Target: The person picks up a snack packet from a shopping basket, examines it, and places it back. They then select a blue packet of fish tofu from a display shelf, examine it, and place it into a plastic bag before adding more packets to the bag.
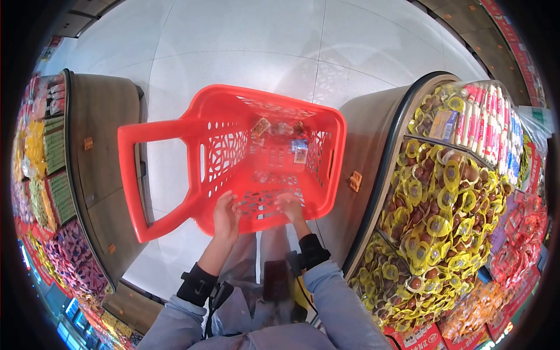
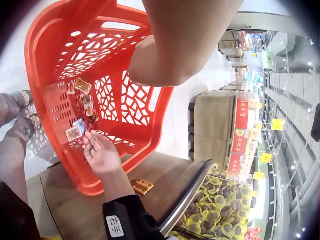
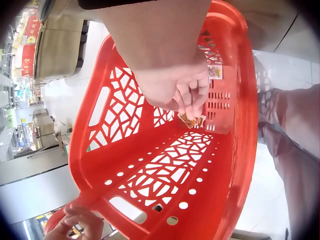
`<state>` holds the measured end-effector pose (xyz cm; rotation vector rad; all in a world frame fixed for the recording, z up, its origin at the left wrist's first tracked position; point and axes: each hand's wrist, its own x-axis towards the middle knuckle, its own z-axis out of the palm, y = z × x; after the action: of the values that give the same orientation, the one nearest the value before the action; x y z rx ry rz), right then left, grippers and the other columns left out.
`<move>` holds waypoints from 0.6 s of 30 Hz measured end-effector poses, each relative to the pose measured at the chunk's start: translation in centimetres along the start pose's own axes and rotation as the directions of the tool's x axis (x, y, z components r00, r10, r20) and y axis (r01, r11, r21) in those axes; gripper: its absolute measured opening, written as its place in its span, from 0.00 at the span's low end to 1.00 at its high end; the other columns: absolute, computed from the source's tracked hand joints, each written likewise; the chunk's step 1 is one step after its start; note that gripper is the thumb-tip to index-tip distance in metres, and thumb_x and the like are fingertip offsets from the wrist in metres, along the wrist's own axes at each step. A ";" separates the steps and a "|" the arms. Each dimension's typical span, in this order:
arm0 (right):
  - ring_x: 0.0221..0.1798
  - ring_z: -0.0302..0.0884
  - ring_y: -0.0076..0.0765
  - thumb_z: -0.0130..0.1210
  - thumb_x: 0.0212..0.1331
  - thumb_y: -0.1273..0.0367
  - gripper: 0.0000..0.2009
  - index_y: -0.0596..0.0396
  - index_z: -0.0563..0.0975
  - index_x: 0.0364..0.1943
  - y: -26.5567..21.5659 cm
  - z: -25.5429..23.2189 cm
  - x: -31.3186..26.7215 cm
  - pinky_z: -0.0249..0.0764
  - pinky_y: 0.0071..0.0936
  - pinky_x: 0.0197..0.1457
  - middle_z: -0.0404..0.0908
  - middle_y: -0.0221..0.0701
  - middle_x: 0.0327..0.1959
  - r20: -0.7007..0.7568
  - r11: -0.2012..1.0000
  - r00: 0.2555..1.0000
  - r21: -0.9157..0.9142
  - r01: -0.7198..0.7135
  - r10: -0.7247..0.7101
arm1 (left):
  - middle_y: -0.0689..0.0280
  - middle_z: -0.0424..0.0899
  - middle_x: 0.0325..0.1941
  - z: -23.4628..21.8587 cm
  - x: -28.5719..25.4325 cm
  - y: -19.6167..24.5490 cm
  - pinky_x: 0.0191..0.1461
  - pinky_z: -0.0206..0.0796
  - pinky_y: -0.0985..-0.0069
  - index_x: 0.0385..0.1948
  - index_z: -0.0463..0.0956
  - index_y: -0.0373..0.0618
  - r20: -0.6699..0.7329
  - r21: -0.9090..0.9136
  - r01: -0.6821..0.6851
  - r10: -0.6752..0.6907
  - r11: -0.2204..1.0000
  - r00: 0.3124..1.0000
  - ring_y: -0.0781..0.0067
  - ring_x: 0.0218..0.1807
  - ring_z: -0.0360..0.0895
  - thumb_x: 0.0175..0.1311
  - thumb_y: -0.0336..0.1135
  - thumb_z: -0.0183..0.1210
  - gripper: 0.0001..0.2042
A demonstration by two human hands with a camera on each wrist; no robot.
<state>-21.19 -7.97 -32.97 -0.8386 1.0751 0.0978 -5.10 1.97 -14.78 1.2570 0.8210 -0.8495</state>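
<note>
A red plastic shopping basket (image 1: 198,192) with a long loop handle (image 1: 133,186) stands on the floor in the head view. Inside at its bottom lie several small snack packets (image 1: 261,127) and a blue-and-white packet (image 1: 300,153). Over the near rim hovers my left hand (image 1: 226,217), its fingers loosely bent with nothing in them. My right hand (image 1: 290,206) reaches over the same rim farther right, fingers relaxed and holding nothing. The right wrist view sets this hand (image 3: 185,92) over the basket, overlapping brown packets (image 3: 190,120) beyond its fingertips.
On the right, a wood-sided display bin (image 1: 373,128) holds yellow-wrapped round snacks (image 1: 443,216) and packs of pink-and-white sticks (image 1: 481,119). Another bin (image 1: 108,146) stands on the left with sorted packaged sweets (image 1: 55,192). Pale floor tiles (image 1: 245,35) run between them.
</note>
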 end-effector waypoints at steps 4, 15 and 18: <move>0.14 0.68 0.22 0.45 0.52 0.72 0.06 0.62 0.72 0.28 2.7 -1.6 5.9 0.65 0.18 0.16 0.75 0.33 0.18 -0.052 0.996 0.996 -0.049 0.073 -0.076 | 0.72 0.69 0.37 -0.1 1.3 -0.6 0.34 0.60 0.84 0.45 0.65 0.46 -0.028 -0.012 -0.004 0.004 1.000 1.000 0.82 0.36 0.66 0.57 0.38 0.48 0.15; 0.21 0.75 0.35 0.44 0.49 0.72 0.07 0.58 0.73 0.30 3.5 -4.6 18.8 0.71 0.29 0.23 0.77 0.43 0.24 -0.181 0.774 0.980 -0.631 -0.052 -0.082 | 0.68 0.71 0.35 4.6 13.5 -5.6 0.33 0.58 0.82 0.43 0.65 0.44 -0.014 0.053 -0.014 0.015 0.998 1.000 0.79 0.32 0.68 0.56 0.34 0.45 0.13; 0.31 0.77 0.43 0.46 0.48 0.70 0.09 0.58 0.74 0.32 4.1 -5.5 21.5 0.72 0.35 0.34 0.76 0.47 0.29 -0.202 0.665 0.976 -0.741 -0.099 -0.080 | 0.68 0.72 0.34 5.0 19.5 -8.7 0.30 0.59 0.82 0.42 0.65 0.43 -0.045 0.101 0.017 -0.013 0.995 0.999 0.80 0.30 0.70 0.56 0.33 0.45 0.12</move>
<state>-16.28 -15.42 -53.69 -1.6297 1.2585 0.5009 -3.61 -5.65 -35.31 1.3644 0.8324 -0.8867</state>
